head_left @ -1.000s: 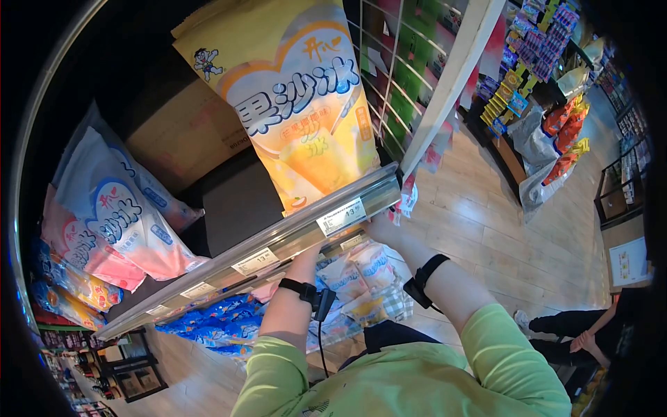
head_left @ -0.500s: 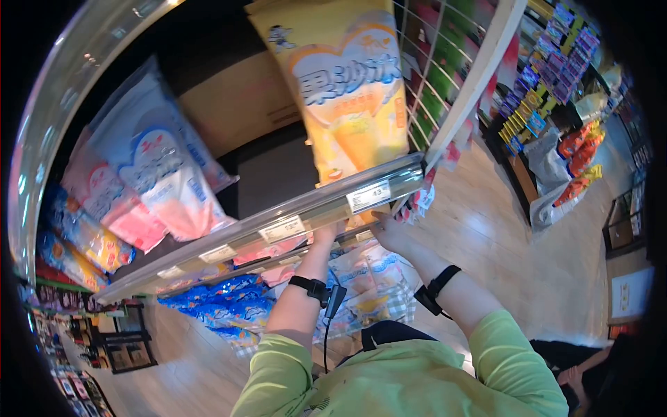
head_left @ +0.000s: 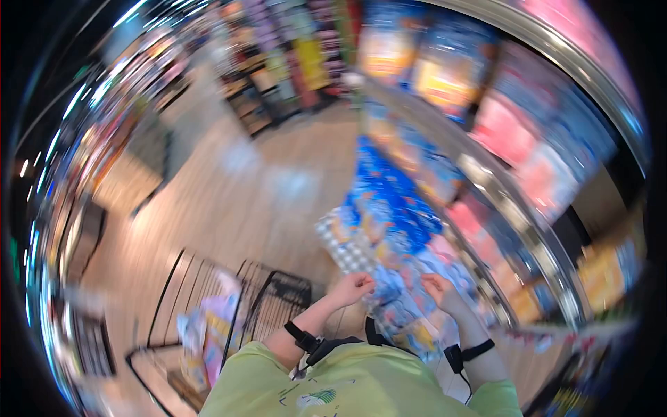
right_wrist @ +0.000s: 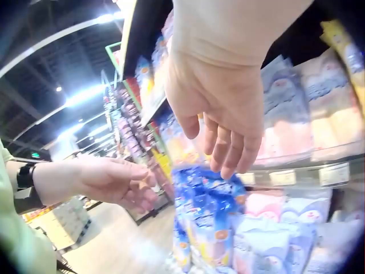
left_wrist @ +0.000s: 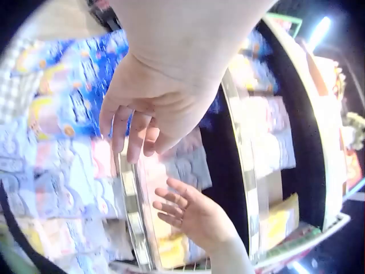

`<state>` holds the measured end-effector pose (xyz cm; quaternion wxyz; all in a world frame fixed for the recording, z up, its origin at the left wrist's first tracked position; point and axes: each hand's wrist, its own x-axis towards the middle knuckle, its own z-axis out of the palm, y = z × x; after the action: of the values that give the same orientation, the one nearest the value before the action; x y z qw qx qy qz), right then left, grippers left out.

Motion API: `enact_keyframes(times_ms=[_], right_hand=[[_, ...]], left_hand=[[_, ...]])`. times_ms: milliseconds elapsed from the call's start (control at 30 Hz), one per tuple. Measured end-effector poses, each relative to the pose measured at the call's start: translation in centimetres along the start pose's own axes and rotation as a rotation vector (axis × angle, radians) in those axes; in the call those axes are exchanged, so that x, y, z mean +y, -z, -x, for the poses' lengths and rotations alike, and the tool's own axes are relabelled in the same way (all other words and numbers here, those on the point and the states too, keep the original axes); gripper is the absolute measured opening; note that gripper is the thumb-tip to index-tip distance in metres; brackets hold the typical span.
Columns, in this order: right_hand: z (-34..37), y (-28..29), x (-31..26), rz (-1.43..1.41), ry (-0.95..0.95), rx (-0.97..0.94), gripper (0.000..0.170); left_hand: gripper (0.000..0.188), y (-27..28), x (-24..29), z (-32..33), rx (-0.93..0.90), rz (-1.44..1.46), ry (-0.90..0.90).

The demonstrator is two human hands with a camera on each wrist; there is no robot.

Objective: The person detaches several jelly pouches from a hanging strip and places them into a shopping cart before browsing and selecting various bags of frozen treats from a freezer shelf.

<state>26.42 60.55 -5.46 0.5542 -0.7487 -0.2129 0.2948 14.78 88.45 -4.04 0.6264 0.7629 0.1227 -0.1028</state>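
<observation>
Both hands are raised in front of the body and hold nothing. My left hand point(head_left: 353, 288) has loosely bent fingers and hovers beside the low display of bags. To its right, my right hand point(head_left: 439, 288) is also relaxed, its fingers spread in the left wrist view. Blue packaged bags point(head_left: 392, 194) lie in a pile beyond the hands. Nearer, pale blue and pink bags point(left_wrist: 57, 188) are laid in rows. A grey-and-white checked cloth point(head_left: 347, 247) covers the display's edge.
Shelves on the right carry pink and blue bags point(head_left: 511, 128), behind a clear rail point(head_left: 549, 250) with price tags. At lower left stands a black wire cart point(head_left: 180, 299) with packages inside. Wooden floor point(head_left: 278, 181) stretches ahead towards further racks. The head view is motion-blurred.
The view has swung left, away from the yellow bag on the shelf. Both hands have come back from the shelf rail and now show in full before the body, a little apart.
</observation>
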Motion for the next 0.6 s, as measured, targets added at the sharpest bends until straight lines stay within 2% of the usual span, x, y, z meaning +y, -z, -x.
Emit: enact_keyframes(times_ms=[33,100,167,233,367,400,500,600], right_hand=[[-2.1,-2.1,-0.9,-0.034,-0.013,-0.075,0.032],[-5.3,-6.8,-3.5,0.039,0.013,-0.24,0.031],[-7.5,-11.6,-5.4,0.112,0.027,-0.386,0.03],[-9.5,-16.7,-7.5,0.252,0.049,-0.541,0.03],[-10.4,-27.0,-12.1,0.331,0.081,-0.793,0.029],[-10.6,-29.7,-11.1,0.211,0.216,-0.789,0.028],[-9.8,-36.6,-14.7,0.283,0.252,-0.935,0.027],[-9.5,-43.3,-16.7,0.243,0.289,-0.988,0.026]], left_hand=[[0.018,2.8,-1.5,2.8,0.141,0.048,-0.026],[0.018,7.1,-2.0,9.5,0.384,0.023,0.072],[0.017,9.3,-4.4,15.5,0.596,0.119,0.134],[0.017,10.2,-4.4,21.3,0.734,0.206,0.183],[0.016,10.3,-6.1,30.0,0.927,0.334,0.244],[0.016,10.3,-6.6,31.7,0.983,0.336,0.269],[0.017,10.8,-7.6,35.7,1.099,0.441,0.293],[0.018,12.7,-9.3,39.2,1.206,0.467,0.245]])
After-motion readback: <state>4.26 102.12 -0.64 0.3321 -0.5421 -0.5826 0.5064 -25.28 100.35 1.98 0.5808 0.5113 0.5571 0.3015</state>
